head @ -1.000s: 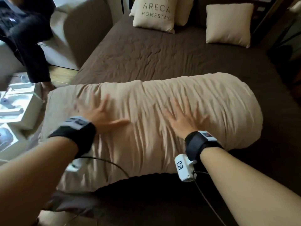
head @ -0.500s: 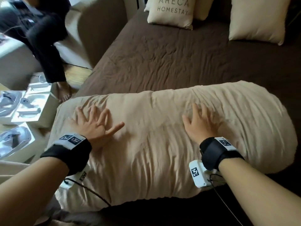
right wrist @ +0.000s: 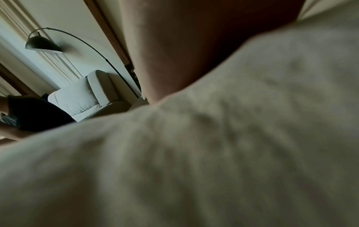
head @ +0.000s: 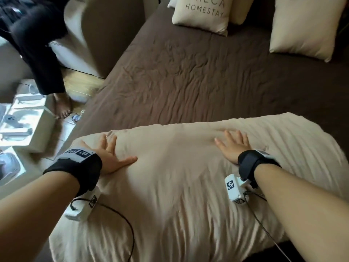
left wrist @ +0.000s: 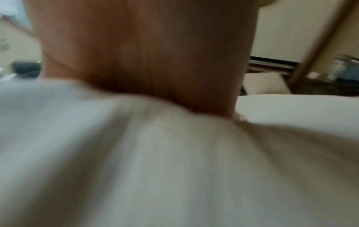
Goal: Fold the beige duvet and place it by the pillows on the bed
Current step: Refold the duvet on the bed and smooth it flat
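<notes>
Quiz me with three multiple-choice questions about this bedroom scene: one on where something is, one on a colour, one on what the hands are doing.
1. Where does the folded duvet lie?
A. Against the pillows
B. At the near end of the bed, apart from the pillows
C. On the floor

2. What colour is the bed sheet?
A. Brown
B. White
C. Blue

3. How are the two hands on the duvet?
A. Both grip bunched fabric
B. Both lie flat with fingers spread
C. One is lifted off

Answers: 1 B, bare brown sheet separates the duvet from the pillows. 2 A, the sheet shows dark brown across the bed. 3 B, the left hand and right hand press flat on the duvet with straight fingers.
</notes>
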Motion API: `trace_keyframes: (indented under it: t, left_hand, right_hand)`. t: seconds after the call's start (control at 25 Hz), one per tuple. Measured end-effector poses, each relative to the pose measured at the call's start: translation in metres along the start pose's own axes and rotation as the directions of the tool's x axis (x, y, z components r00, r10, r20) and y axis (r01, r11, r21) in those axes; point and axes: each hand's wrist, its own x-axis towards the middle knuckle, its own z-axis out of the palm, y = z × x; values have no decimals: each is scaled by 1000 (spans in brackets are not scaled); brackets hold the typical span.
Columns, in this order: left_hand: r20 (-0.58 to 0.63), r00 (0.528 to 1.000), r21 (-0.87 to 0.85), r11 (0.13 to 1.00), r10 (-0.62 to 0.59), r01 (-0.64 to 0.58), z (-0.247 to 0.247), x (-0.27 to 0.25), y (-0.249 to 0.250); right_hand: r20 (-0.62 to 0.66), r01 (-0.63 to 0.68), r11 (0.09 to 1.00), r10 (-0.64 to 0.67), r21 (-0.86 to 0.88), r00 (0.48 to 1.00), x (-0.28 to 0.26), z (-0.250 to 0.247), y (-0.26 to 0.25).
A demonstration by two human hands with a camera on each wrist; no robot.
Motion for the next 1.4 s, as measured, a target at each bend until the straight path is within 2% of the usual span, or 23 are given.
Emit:
trace_keyframes:
  t: [0.08,0.12,0.2,0.28,0.32,0.4,0.48,0.52,0.6,0.76,0.84,0.88,0.92,0.96,1.0,1.04,1.08,1.12,1.16,1.24,1.28,1.36,1.4]
  left_hand:
    - [-64,995,72,995,78,-74,-18,-19,34]
    - [-106,978,131,977,181,-166,-30,-29,64]
    - [-154,903,160,912,400,-377,-43,-63,137]
    - [-189,817,101,838,545,-536,-38,-95,225]
    - [-194,793,64,814,578,-577,-27,-107,274]
    - [-176,801,9,814,573,-580,5,-119,353]
    - [-161,850,20,862,502,-506,38,-113,403]
    - [-171,873,43,889,457,-457,53,-106,417]
    - [-199,891,89,913,409,-399,70,-101,424]
    - [-219,903,176,925,369,-336,71,-104,405]
    - [-238,906,180,932,350,-313,73,-108,387]
    - [-245,907,183,935,343,-304,72,-109,378]
    - [-263,907,178,941,329,-289,69,-109,369]
    - [-280,907,176,945,316,-275,63,-104,359]
    - [-286,910,172,950,300,-259,55,-98,349]
    - [-277,922,176,957,272,-229,45,-91,341]
    - [-255,938,195,962,236,-190,34,-85,332]
    - [-245,951,193,970,191,-145,27,-81,323]
    - [-235,961,168,980,147,-109,23,-76,312]
    - [-233,967,107,991,102,-78,24,-67,291]
    - [-213,972,90,993,98,-81,24,-67,286]
    - [-141,985,58,994,104,-96,27,-67,277]
    - [-122,987,58,994,104,-98,28,-63,276]
  right_hand:
    - [-44,58,996,-55,62,998,-21,-11,-3]
    - [-134,119,987,-105,107,985,-30,-21,9]
    - [-385,221,960,-141,172,912,-48,-44,47]
    - [-559,111,978,5,174,829,-53,-61,110]
    - [-568,-22,981,131,195,813,-49,-65,152]
    - [-406,-266,907,388,326,827,-38,-62,219]
    - [-211,-262,818,415,512,885,-17,-46,268]
    - [-213,-181,803,356,567,910,-4,-39,285]
    - [-273,-42,789,261,613,926,14,-34,309]
    - [-241,-52,746,280,664,929,14,-31,334]
    - [-287,-103,808,321,580,903,4,-38,321]
    - [-423,-45,882,270,470,865,0,-45,307]
    - [-581,92,947,110,307,806,-2,-54,285]
    - [-648,251,961,-121,112,752,-4,-64,260]
    - [-589,394,919,-337,-34,734,-4,-71,230]
    - [-435,495,864,-484,-95,760,-5,-76,202]
    - [-246,536,835,-549,-124,799,-1,-75,179]
    - [-100,513,847,-527,-138,844,21,-70,171]
    - [-48,451,883,-460,-130,887,41,-67,175]
    - [-103,219,974,-224,-62,969,73,-72,214]
    - [-108,109,993,-104,41,989,82,-75,244]
    - [28,-44,976,38,215,999,72,-85,279]
    - [19,-87,970,85,227,996,66,-92,285]
